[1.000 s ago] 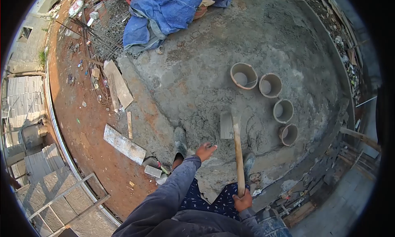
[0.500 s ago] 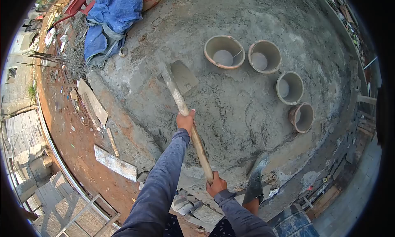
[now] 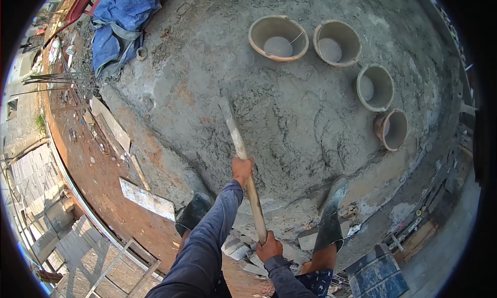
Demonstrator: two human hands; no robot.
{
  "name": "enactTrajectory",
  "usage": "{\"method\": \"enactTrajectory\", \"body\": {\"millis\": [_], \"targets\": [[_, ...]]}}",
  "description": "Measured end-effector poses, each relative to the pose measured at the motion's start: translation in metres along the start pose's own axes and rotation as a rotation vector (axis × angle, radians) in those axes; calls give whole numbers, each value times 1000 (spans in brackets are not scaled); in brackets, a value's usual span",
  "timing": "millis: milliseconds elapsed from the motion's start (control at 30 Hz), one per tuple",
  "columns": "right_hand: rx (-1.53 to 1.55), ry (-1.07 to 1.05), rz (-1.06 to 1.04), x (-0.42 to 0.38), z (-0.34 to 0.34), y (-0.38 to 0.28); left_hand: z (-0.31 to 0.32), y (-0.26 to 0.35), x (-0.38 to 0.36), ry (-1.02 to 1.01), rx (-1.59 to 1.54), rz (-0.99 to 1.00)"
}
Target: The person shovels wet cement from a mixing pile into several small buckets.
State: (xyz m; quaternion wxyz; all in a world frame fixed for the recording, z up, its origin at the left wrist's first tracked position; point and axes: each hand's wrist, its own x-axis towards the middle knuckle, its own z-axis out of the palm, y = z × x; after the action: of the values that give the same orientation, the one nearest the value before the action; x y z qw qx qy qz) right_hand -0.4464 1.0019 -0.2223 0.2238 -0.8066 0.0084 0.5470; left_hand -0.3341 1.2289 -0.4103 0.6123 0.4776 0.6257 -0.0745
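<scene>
My left hand is wrapped round the middle of a hoe's wooden handle. Lower down, near the butt end, my right hand grips the same handle. The hoe's far end is smeared with grey and meets the wet cement mix; its blade is hidden, apparently sunk in the mix. Beyond the hoe, a bucket with a wire handle stands on the grey surface. To its right are more grey-lined buckets, one close beside it, another and a smaller one curving toward me.
My boots stand at the near edge of the mix. A blue tarp lies far left, with thin metal rods beside it. Boards rest on reddish soil at left. Rubble lies between my feet.
The hoe's blade, visible above the mix before, has gone down into it and is now hidden. Both hands keep their grip. My view has shifted, and the left boot now shows.
</scene>
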Motion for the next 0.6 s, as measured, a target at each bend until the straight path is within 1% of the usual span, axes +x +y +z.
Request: {"method": "enactTrajectory", "body": {"millis": [33,100,167,267,333,400,467,500,567,600], "targets": [[-58,-46,22,-26,-7,18,-4,-23,-25,12,-46,0],[-78,-119,57,-77,-23,38,-13,-19,-92,8,-149,-68],[-126,-126,71,-123,-39,53,-18,-12,-150,25,-234,-92],[-227,-98,-14,-179,-80,59,-24,44,-232,54,-396,-110],[-285,-103,35,-221,-108,45,-35,72,-280,81,-428,-97],[-314,-92,51,-244,-124,35,-37,86,-306,103,-446,-88],[-322,-85,54,-268,-134,41,-36,78,-331,129,-448,-109],[-327,-82,56,-279,-138,46,-31,74,-336,139,-456,-174],[-342,-77,58,-282,-138,47,-24,48,-315,75,-449,-258],[-321,-125,84,-267,-135,46,-19,26,-296,44,-446,-304]]}}
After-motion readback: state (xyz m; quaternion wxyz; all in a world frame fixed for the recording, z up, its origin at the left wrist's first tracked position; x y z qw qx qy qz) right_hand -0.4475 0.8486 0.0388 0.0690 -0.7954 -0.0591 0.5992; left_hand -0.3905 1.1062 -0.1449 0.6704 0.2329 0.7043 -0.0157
